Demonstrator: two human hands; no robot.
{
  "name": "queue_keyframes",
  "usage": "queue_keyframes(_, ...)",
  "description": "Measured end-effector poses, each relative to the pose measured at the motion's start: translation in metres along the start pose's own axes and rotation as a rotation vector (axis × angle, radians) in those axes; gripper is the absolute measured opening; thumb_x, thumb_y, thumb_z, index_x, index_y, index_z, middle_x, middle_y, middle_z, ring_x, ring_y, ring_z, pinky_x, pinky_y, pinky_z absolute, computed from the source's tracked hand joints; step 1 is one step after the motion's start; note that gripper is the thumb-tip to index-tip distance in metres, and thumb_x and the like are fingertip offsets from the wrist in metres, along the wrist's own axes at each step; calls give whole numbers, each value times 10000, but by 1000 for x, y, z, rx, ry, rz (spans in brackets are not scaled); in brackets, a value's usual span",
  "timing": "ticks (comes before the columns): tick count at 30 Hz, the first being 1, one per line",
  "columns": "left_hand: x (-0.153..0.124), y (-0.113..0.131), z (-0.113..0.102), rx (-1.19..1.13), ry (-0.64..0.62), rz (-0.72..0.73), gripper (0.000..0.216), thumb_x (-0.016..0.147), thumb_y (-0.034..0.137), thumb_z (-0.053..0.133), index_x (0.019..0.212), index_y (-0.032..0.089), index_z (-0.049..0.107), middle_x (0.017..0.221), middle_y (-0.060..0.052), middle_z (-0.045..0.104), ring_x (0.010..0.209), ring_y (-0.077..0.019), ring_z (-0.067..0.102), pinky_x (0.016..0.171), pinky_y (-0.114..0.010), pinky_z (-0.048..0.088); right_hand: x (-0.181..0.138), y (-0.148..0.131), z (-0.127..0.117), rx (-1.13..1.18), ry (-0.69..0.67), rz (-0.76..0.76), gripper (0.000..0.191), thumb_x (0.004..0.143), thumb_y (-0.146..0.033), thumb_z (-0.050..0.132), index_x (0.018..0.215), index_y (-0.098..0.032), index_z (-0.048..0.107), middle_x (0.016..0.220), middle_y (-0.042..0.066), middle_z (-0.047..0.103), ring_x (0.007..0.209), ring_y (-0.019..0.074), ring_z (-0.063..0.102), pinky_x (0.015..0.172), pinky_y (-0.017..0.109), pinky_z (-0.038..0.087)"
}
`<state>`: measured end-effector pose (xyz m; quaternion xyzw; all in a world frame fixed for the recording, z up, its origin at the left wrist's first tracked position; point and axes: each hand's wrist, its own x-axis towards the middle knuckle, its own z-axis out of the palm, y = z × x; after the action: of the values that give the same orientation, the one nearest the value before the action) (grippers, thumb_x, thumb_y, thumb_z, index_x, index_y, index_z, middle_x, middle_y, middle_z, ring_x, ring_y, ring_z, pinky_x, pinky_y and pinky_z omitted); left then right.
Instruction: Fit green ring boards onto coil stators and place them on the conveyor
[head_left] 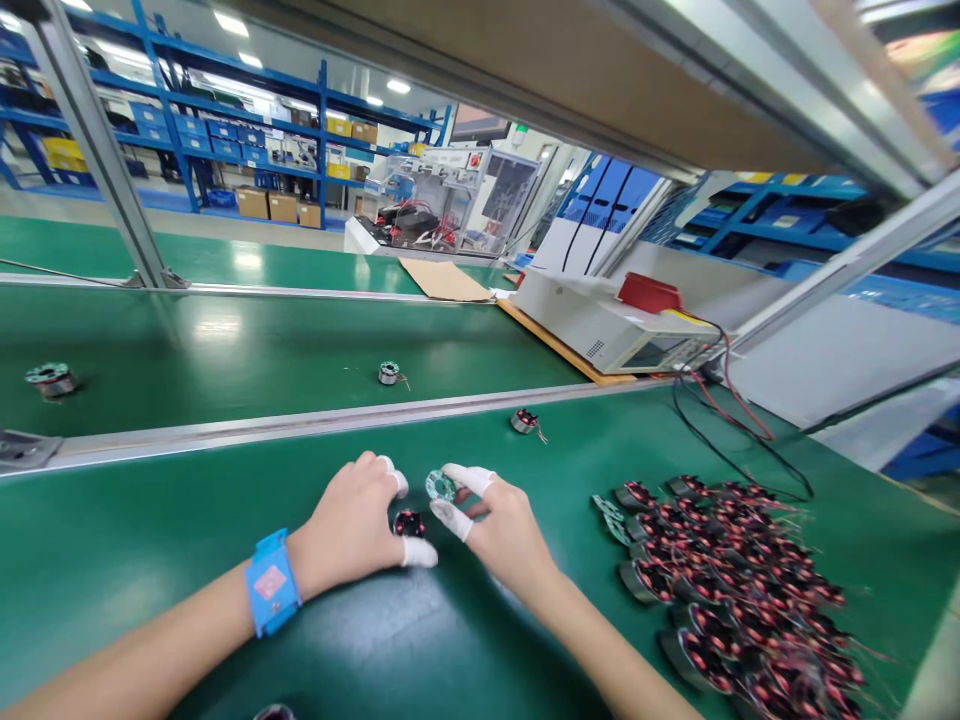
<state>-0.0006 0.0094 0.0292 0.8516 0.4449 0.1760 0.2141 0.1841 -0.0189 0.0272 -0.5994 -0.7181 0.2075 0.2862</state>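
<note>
My left hand point(358, 522), with white finger cots and a blue wrist strap point(271, 583), is closed round a small wound coil point(409, 522) with red wire on the green mat point(187, 540). My right hand point(499, 525), also in finger cots, pinches a small round green circuit board point(440, 486) just above that coil. The two hands almost touch.
A heap of several red-wound coils point(735, 590) lies at the right. One coil point(525, 421) sits near the belt rail. Two finished pieces, one at the far left point(51, 378) and one in the middle point(389, 373), ride on the green conveyor belt. A white test instrument point(600, 320) with cables stands at the back right.
</note>
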Motion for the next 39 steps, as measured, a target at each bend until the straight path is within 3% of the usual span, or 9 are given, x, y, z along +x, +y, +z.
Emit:
queue_keyframes(3,-4,1,11,68,-64,14,337,630,472,688,737,168,588,767,-48,553,770,-224,496,658,-318,394,0,5,1,174,-124,-29,284,757,-291,603,1020,-195,650,895,74,623,772,179,600,605,266,545)
queue_keyframes(7,-5,-5,19,65,-44,43,317,665,471,666,712,172,575,781,-46,561,772,-214,492,656,-310,382,0,1,6,308,-231,-165,282,765,-301,602,1031,-210,635,1002,78,615,861,183,592,682,281,538)
queue_keyframes(13,-7,-10,22,82,-42,8,387,701,558,616,697,172,586,778,-60,577,776,-228,493,649,-329,360,-5,0,8,36,-225,-316,319,807,-234,556,1123,-201,580,1069,95,619,965,215,563,849,361,478)
queue_keyframes(19,-9,-9,24,65,-39,-8,388,728,565,588,709,177,598,774,-62,593,777,-229,497,658,-334,349,-10,5,10,-141,-205,-373,351,829,-216,527,1176,-169,556,1094,122,620,978,237,566,831,367,493)
queue_keyframes(28,-10,-9,27,103,-30,-18,276,737,443,622,692,173,592,769,-51,592,775,-216,500,657,-321,340,-12,1,15,-299,-148,-371,332,795,-185,544,1123,-154,593,992,120,653,881,249,593,759,364,500)
queue_keyframes(33,-9,-9,27,147,-30,-34,163,692,312,661,680,172,579,768,-34,594,774,-203,507,654,-308,340,-5,-12,11,-157,-224,-266,352,768,-203,598,1117,-155,590,1060,106,628,928,229,588,795,329,484)
queue_keyframes(39,-9,-4,16,154,-74,-49,132,679,285,660,692,168,600,759,-36,594,779,-213,516,663,-315,370,4,-19,8,-122,-291,-226,247,714,-252,669,953,-196,643,896,54,640,805,210,581,706,313,462)
